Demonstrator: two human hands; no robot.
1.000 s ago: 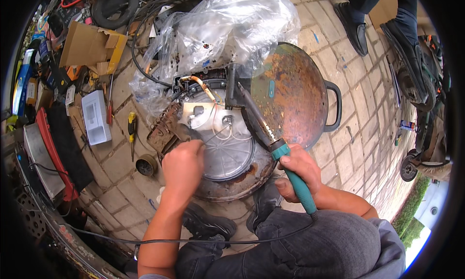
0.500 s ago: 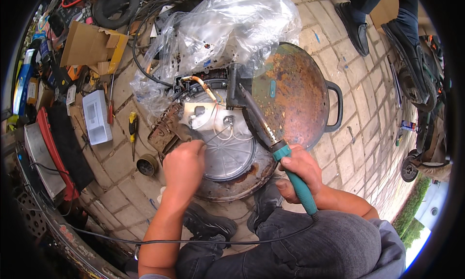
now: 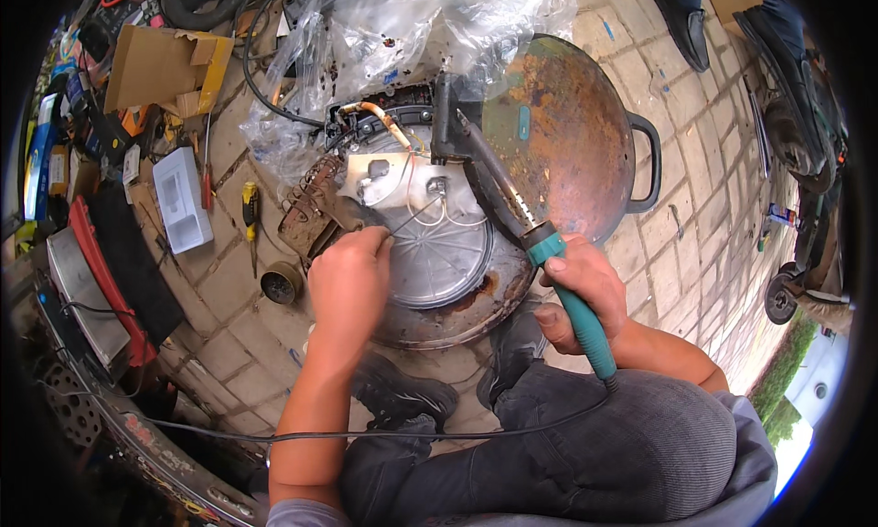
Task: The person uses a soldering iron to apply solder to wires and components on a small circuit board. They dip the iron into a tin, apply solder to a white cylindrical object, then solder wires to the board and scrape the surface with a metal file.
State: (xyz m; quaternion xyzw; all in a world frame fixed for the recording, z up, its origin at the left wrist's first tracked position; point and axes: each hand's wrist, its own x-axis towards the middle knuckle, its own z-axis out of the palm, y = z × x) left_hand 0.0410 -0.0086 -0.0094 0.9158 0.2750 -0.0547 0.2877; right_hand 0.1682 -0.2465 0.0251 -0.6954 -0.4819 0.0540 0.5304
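Note:
My right hand [image 3: 588, 285] is wrapped round the green handle of a soldering iron [image 3: 576, 321]. The iron's bare tip points up and away, over the hinge side of an opened round electric griddle [image 3: 444, 266]. A white insulating sheet [image 3: 405, 184] with thin wires and a small dark metal part [image 3: 437, 187] lies on the griddle's ribbed metal disc. My left hand [image 3: 349, 275] is pinched closed on a thin dark rod [image 3: 413, 218], whose far end reaches that metal part. The rod's exact kind cannot be made out, and its near end is hidden in my fingers.
The griddle's rusty half [image 3: 572, 147] with a black handle lies to the right. Clear plastic sheeting [image 3: 393, 42] covers the far side. Leftward are a rusty coil stand [image 3: 315, 211], round tin [image 3: 281, 283], screwdriver [image 3: 251, 216], white tray [image 3: 181, 198] and cardboard box [image 3: 160, 69]. Another person's shoes [image 3: 681, 24] stand far right.
The view has shifted slightly, moving the griddle up in the picture. Both hands keep their holds; the soldering iron stays over the hinge side and the rod still reaches the metal part.

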